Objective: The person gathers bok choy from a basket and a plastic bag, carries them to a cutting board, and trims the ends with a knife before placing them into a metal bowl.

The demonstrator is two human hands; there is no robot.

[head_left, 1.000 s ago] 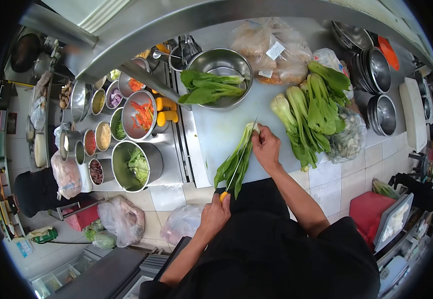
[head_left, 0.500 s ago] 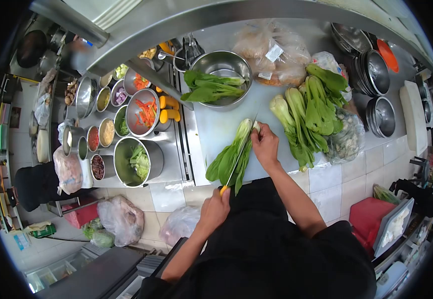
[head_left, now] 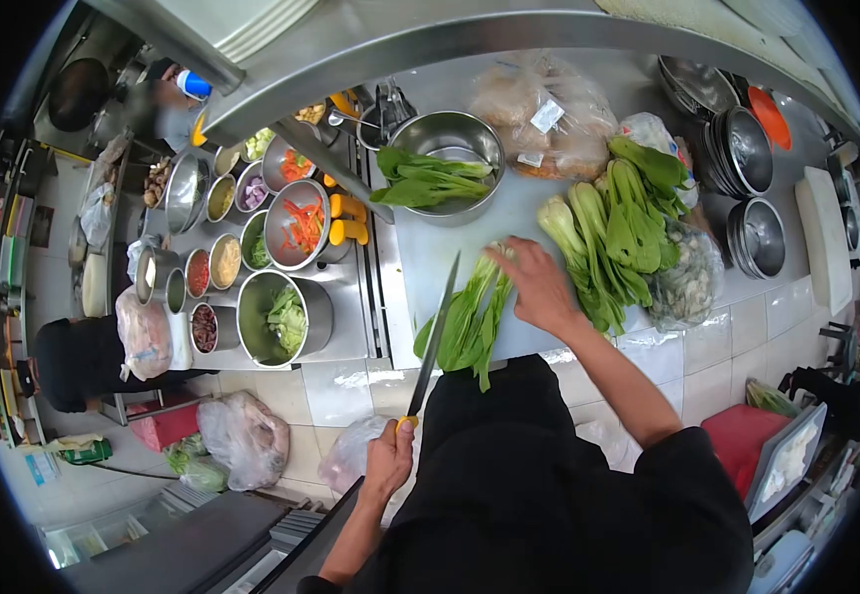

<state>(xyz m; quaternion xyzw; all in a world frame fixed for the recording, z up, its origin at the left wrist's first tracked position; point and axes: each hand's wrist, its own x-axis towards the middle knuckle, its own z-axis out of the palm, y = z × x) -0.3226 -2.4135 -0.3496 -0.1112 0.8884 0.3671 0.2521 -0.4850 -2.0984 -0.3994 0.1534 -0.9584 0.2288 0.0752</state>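
Since the earlier frame the knife (head_left: 435,332) has come out of the bok choy (head_left: 470,322) and swung to its left. Its blade now stands clear of the leaves, tip towards the back of the tabletop (head_left: 420,247). My left grip (head_left: 388,463) has drawn back off the front edge, close to my body. It is closed tight round the knife's yellow handle.

My right grip (head_left: 539,287) has shifted from pinching the white stem end to lying across it. The fingers are spread apart and pressed flat, clamped on nothing. The bok choy lies split lengthwise near the front edge of the tabletop. Its pale stems are under my right grip and its leaf tips hang just past the front edge.

Other items noted:
- A pile of whole bok choy (head_left: 608,233) lies just right of my right grip, stems towards me and leaves away.
- A steel bowl (head_left: 450,134) sits at the back of the tabletop holding cut greens (head_left: 425,180), well apart from both grips.
- Clear plastic bags (head_left: 539,119) lie behind the pile, beside the bowl.
- Stacked steel bowls (head_left: 757,233) stand at the far right.
- To the left is a station of round containers. It includes a pan of carrot strips (head_left: 296,223) and a pot of shredded cabbage (head_left: 282,317).
- Another person in dark clothing (head_left: 74,361) is at the lower left, away from the tabletop.
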